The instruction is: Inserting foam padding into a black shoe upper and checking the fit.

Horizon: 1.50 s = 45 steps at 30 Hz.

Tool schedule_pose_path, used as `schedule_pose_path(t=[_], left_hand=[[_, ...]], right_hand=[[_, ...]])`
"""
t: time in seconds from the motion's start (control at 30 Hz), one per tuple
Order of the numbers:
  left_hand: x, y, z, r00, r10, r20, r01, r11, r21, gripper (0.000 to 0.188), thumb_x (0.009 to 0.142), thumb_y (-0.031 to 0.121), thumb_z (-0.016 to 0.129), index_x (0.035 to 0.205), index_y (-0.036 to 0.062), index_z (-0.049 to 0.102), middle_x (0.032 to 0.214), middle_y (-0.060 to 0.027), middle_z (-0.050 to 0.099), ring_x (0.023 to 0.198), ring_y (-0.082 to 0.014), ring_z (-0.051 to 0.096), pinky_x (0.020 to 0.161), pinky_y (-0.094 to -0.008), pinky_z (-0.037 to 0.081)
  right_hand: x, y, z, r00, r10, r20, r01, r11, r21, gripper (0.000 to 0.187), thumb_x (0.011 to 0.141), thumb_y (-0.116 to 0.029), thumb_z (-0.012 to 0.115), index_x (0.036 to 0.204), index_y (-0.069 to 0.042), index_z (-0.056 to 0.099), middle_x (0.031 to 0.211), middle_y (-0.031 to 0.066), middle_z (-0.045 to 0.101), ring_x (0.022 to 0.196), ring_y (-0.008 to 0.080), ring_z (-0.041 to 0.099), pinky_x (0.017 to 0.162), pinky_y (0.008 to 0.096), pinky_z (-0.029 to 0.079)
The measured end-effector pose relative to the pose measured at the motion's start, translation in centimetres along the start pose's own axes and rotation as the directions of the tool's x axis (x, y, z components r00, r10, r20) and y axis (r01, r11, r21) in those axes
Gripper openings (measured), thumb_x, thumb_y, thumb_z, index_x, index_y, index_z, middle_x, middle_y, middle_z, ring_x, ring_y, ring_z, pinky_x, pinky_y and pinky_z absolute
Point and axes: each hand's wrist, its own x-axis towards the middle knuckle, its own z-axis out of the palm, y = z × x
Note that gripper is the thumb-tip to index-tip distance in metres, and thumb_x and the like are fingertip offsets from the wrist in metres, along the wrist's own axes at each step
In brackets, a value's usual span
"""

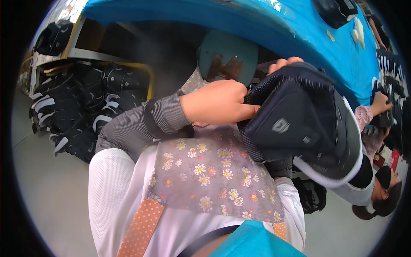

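A black padded fabric piece (295,115) with stitched edges, a small pale shield mark and a broad white-edged flap at its right is held up in front of my apron. Its exact kind is hard to tell; it could be a brace or pad. From the left, my left hand (220,103) grips its open edge, with fingers curled and one digit pressed into the opening. Over the far top edge curl the fingers of my right hand (287,64), closed on the piece. The rest of that hand is hidden behind the fabric.
A heap of similar black pieces with grey strips (81,103) fills a yellow-edged holder at left. A teal stool (227,58) stands under the blue-covered table (274,25). On the table lies another black piece (336,10). At right, a co-worker (381,184) handles black pieces.
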Motion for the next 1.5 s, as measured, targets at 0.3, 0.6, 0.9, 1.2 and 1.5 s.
schedule_pose_path(t=[0.3, 0.6, 0.9, 1.2, 1.5], left_hand=[[0.9, -0.1, 1.0, 0.789, 0.592, 0.166, -0.610, 0.786, 0.098, 0.068, 0.093, 0.046, 0.057, 0.045, -0.0027, 0.048, 0.041, -0.0142, 0.043, 0.038, -0.0315, 0.043, 0.044, -0.0372, 0.041], [1.0, 0.4, -1.1, 0.919, 0.360, -0.159, -0.278, 0.881, 0.384, 0.026, 0.073, 0.024, 0.066, 0.063, -0.0001, 0.062, 0.061, -0.0183, 0.060, 0.059, -0.0379, 0.060, 0.056, -0.0411, 0.048], [1.3, 1.2, -1.0, 0.817, 0.575, 0.036, -0.574, 0.807, 0.134, 0.063, 0.088, 0.049, 0.063, 0.058, -0.0056, 0.055, 0.053, -0.0181, 0.051, 0.050, -0.0313, 0.054, 0.052, -0.0395, 0.045], [2.2, 0.4, -2.2, 0.991, 0.110, 0.082, -0.129, 0.951, 0.281, 0.022, 0.076, 0.018, 0.066, 0.080, -0.0039, 0.064, 0.072, -0.0190, 0.064, 0.065, -0.0341, 0.063, 0.063, -0.0387, 0.052], [1.5, 2.1, -1.0, 0.929, 0.369, 0.001, -0.340, 0.854, 0.394, 0.019, 0.073, 0.017, 0.070, 0.077, -0.0015, 0.065, 0.067, -0.0205, 0.061, 0.066, -0.0385, 0.062, 0.061, -0.0416, 0.050]], right_hand=[[2.2, 3.9, -0.7, 0.753, 0.394, 0.526, -0.562, 0.802, 0.204, 0.046, 0.080, -0.026, 0.073, 0.112, -0.005, 0.047, 0.086, 0.0134, 0.054, 0.080, 0.0243, 0.053, 0.075, 0.0337, 0.048], [-1.6, -1.5, 2.1, 0.955, -0.106, -0.276, 0.060, 0.984, -0.169, 0.033, 0.095, -0.037, 0.052, 0.108, -0.006, 0.055, 0.078, 0.0148, 0.056, 0.073, 0.0272, 0.055, 0.066, 0.0415, 0.052], [-1.7, -2.6, -0.6, 0.997, -0.021, 0.073, 0.028, 0.994, -0.103, 0.035, 0.095, -0.039, 0.050, 0.109, -0.007, 0.056, 0.081, 0.0159, 0.058, 0.077, 0.0283, 0.057, 0.068, 0.0423, 0.052], [-2.5, -2.1, -1.5, 0.980, 0.196, 0.042, -0.196, 0.981, -0.014, 0.037, 0.096, -0.040, 0.049, 0.110, -0.007, 0.056, 0.085, 0.0170, 0.059, 0.080, 0.0293, 0.058, 0.071, 0.0431, 0.052], [-0.8, -7.9, -1.2, 0.974, 0.038, 0.223, -0.011, 0.993, -0.118, 0.039, 0.097, -0.042, 0.047, 0.111, -0.007, 0.056, 0.089, 0.0181, 0.060, 0.084, 0.0304, 0.059, 0.073, 0.0439, 0.052]])
